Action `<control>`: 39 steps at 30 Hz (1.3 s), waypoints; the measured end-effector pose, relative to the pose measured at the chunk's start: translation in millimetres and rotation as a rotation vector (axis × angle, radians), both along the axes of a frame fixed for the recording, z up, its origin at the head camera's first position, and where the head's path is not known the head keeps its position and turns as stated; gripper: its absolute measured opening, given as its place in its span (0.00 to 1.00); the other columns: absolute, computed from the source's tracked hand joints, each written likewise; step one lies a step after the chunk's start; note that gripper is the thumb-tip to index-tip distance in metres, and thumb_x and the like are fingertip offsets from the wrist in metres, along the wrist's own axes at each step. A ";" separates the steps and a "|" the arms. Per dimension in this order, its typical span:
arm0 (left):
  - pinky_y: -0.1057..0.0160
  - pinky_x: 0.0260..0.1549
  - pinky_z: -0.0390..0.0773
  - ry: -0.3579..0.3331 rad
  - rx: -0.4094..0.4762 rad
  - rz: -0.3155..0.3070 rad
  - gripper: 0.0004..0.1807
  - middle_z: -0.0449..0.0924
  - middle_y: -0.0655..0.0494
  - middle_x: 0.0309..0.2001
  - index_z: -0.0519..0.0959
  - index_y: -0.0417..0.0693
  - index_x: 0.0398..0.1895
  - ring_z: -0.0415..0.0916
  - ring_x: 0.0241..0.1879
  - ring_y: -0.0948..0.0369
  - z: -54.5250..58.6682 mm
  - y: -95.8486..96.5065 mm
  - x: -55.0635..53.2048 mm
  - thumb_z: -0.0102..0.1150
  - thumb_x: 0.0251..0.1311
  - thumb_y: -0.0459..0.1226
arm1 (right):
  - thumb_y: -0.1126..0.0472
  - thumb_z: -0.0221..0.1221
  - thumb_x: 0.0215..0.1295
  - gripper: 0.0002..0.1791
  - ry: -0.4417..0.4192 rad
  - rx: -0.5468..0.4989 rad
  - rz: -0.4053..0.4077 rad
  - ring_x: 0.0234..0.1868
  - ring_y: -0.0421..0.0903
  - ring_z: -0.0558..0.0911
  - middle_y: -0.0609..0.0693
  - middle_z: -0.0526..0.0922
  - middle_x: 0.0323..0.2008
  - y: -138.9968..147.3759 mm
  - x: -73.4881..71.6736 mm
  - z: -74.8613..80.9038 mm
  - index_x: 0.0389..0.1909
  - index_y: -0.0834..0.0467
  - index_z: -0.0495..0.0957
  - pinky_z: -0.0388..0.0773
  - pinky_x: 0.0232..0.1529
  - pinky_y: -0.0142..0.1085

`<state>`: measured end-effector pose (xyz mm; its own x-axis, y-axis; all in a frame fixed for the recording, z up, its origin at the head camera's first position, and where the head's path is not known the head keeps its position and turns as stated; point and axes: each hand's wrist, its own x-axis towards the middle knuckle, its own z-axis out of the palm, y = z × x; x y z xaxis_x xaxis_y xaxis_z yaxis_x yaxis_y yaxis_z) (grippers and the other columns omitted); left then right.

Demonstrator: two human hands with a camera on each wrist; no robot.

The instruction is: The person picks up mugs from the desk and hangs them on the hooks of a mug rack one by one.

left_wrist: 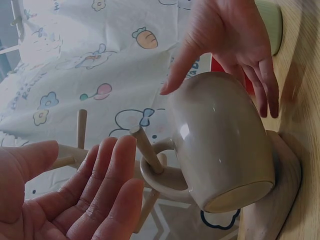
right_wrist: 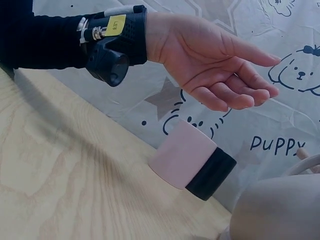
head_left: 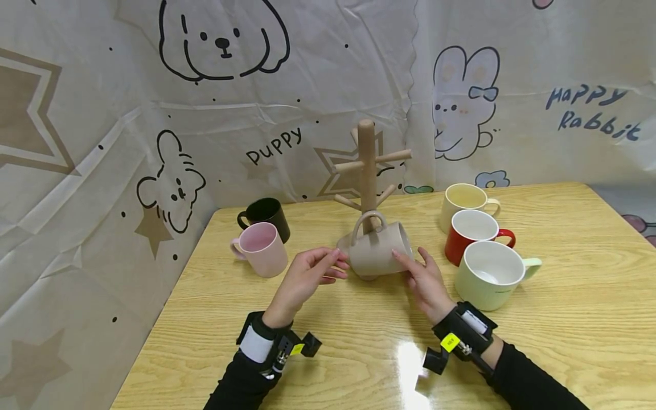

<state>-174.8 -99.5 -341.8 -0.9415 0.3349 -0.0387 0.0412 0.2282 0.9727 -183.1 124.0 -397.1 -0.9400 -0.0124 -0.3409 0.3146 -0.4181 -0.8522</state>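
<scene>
Beyond the table's far edge, a pale cloth [head_left: 369,80] printed with animals, stars and words. Below, the wood-grained table [head_left: 348,341], glare toward its near edge. Just in from the middle of the far edge, an upright wooden rack [head_left: 367,165] with slanting pegs. On the rack's left-edge side, the left hand [head_left: 307,276], thumb and loosely bent fingers apart, just beside the base of the beige mug [head_left: 379,250]. On the right-edge side, the right hand [head_left: 426,282], thumb and fingers spread at the mouth, thumb contact uncertain. Nearest the right edge's mug row front, a mint mug [head_left: 479,285], upright. At the rack, the beige mug, tipped sideways, handle up, mouth toward the right edge. Near the far-left corner, upright, a pink mug [head_left: 266,253] in front of a black mug [head_left: 277,219]. Behind the mint mug, toward the far edge, a red mug [head_left: 456,245], then a yellow mug [head_left: 451,210]. Through the beige handle, a peg [left_wrist: 145,145].
</scene>
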 end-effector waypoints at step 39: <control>0.61 0.41 0.79 -0.006 -0.014 -0.004 0.20 0.81 0.45 0.40 0.75 0.33 0.48 0.82 0.37 0.60 -0.4 -0.4 -0.6 0.45 0.68 0.43 | 0.60 0.63 0.56 0.40 0.479 0.555 -0.204 0.70 0.46 0.53 0.51 0.56 0.69 21.3 6.5 30.7 0.68 0.55 0.55 0.46 0.70 0.49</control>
